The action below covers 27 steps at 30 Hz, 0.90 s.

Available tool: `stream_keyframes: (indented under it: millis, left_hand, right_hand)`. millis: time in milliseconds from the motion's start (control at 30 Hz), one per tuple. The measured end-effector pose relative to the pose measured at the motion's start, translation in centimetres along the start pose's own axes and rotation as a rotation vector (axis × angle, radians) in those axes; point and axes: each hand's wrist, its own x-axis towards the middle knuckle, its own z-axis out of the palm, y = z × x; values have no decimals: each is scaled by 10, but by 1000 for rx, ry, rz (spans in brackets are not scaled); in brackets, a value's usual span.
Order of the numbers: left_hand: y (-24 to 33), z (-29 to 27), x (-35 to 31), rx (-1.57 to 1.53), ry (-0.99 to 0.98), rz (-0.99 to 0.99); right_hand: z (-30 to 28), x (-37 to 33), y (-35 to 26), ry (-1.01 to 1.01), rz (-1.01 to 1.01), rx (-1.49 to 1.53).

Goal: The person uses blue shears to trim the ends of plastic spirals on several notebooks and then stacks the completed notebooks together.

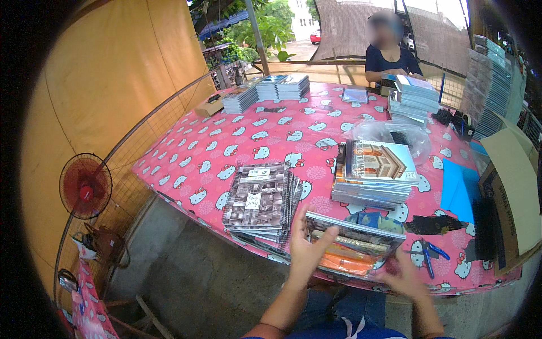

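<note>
A spiral notebook [355,250] with a dark-framed cover showing orange and tan patches is tilted up at the near edge of the table. My left hand [309,247] is closed on its left side, thumb over the cover and fingers behind. At the lower right corner of the notebook is my right hand [405,277], blurred by motion. Whether it grips the edge cannot be made out. Just left of the held notebook lies a stack of notebooks with black-and-white photo covers [257,195]. Beyond it rises another notebook stack with a building on top [379,161].
Blue-handled pliers [435,254] and a black cloth strip [435,225] lie right of my hands. Blue sheets [456,189] and a cardboard box [508,192] flank the right edge. A person [392,56] sits across the pink patterned table [186,164]. A fan [86,186] stands left.
</note>
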Motion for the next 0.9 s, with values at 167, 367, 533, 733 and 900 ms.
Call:
stream_keyframes:
  millis: [167,367,533,733,900]
  left_hand:
    - [8,0,7,31,79,77]
    - [2,4,1,82,83,120]
    - [-1,10,-1,68,168,196]
    - [17,16,-6,352,226,543]
    - [33,35,-10,439,86,741]
  right_hand:
    - [-165,29,67,651,184,-537]
    - [-261,16,171,804,965,-1212]
    - [-250,8,191,706,841,-1319]
    - [-257,-2,198,713,492,-1347]
    - [-275,11,202,631,447,-1215]
